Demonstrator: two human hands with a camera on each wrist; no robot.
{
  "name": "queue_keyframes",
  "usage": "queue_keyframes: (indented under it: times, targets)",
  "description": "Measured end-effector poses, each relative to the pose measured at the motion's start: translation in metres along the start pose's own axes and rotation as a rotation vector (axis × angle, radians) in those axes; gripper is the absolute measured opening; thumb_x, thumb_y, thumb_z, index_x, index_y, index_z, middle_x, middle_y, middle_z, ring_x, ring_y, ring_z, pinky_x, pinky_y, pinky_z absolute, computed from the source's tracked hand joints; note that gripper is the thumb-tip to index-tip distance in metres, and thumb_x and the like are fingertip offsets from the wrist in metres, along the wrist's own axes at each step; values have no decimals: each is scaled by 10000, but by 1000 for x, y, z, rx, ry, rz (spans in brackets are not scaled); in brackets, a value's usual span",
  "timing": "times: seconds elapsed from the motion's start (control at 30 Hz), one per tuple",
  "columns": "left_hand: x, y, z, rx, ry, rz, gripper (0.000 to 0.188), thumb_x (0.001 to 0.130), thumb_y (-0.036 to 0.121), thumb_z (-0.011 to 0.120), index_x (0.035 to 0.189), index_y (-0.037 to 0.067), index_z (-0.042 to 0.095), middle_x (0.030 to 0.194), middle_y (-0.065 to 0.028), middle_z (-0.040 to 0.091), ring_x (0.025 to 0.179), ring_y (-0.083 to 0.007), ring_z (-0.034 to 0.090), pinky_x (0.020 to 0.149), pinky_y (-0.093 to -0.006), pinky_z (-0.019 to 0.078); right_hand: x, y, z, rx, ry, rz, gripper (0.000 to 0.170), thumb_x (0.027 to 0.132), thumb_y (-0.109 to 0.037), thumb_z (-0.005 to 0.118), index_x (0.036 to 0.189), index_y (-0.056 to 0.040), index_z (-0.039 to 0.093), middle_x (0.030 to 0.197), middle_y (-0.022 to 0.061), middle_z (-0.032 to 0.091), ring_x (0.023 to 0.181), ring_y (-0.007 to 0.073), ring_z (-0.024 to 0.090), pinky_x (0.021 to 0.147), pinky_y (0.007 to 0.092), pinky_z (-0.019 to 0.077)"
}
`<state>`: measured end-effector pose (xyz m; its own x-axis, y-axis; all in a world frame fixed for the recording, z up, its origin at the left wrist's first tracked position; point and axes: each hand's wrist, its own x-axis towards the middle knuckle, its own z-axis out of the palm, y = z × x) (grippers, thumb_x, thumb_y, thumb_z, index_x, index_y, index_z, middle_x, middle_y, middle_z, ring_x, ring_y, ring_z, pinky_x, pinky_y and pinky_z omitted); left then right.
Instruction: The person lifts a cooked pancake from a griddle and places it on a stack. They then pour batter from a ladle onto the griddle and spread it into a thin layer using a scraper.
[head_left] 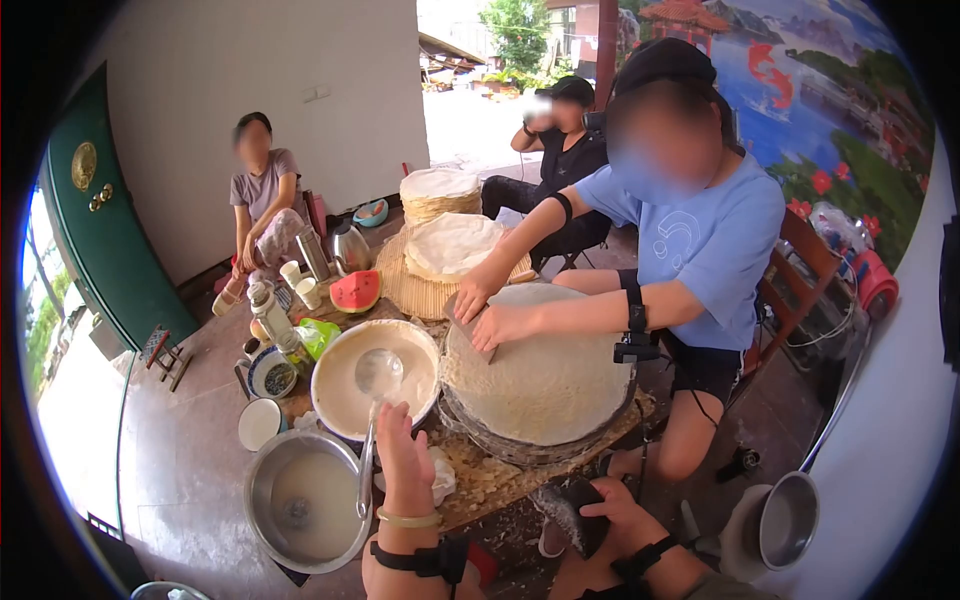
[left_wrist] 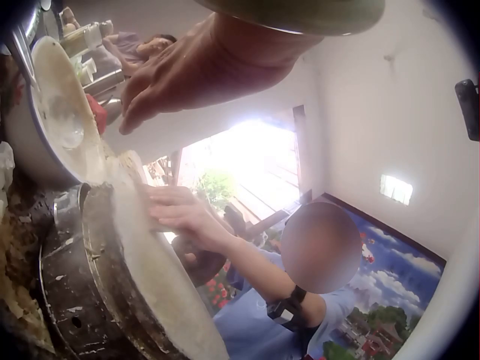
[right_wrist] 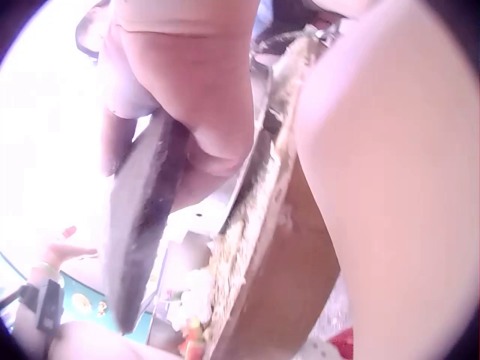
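My left hand is raised with loosely extended fingers, holding nothing, beside the metal ladle's handle. The ladle's bowl sits in a basin of batter. In the left wrist view, the same hand hangs above the batter basin. Low at the right, my right hand grips a dark flat slab; the right wrist view shows this slab between the thumb and fingers of the hand. A person's hands press a brown scraper on a round griddle covered with pale batter.
A steel pot of cloudy liquid stands left of my left hand. Behind are watermelon, a kettle, cups and stacked flatbreads. Scraps litter the wooden board. Two more people sit farther back; a saucepan is right.
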<state>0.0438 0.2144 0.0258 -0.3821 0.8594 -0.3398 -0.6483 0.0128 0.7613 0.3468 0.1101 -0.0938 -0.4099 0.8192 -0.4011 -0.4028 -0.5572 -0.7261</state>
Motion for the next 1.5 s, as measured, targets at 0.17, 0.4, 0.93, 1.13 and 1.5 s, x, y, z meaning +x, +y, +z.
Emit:
queue_keyframes:
  times: [0.17,0.4,0.93,1.13,1.5]
  targets:
    - [-2,2,2,9,-3,-1,703,776,244,557,1363,65,215,1345,-110,308,1307,-284,175,1039,-462,81,-16,-52,14,96,63,-147,419,687,51,626,1095,17,535,974,90,614,823,180,613,749,295,495]
    - [-1,0,5,11,-21,-2,699,778,238,551,1360,50,213,1356,-122,288,1308,-285,176,1041,-452,88,-24,-71,-8,-17,200,-312,374,680,67,624,1043,-9,568,927,46,624,819,140,603,753,270,484]
    - [1,-4,4,10,-27,4,695,797,223,538,1367,22,194,1386,-145,227,1312,-309,155,1045,-475,82,-12,-121,-47,-1164,971,-807,323,729,-51,635,1042,-36,561,878,171,619,776,288,611,653,317,465]
    - [5,-5,3,-14,-9,9,666,802,220,532,1360,35,218,1364,-131,257,1283,-298,208,1035,-478,95,-15,-118,-24,-1213,957,-810,317,732,-49,626,1043,-65,566,841,166,622,773,312,614,650,334,470]
    - [5,-7,3,8,-30,10,664,806,231,531,1362,42,220,1364,-132,261,1280,-304,213,1031,-486,100,27,-158,-22,-1517,865,-775,300,731,-6,577,1019,-89,569,894,151,620,805,335,590,666,400,464]
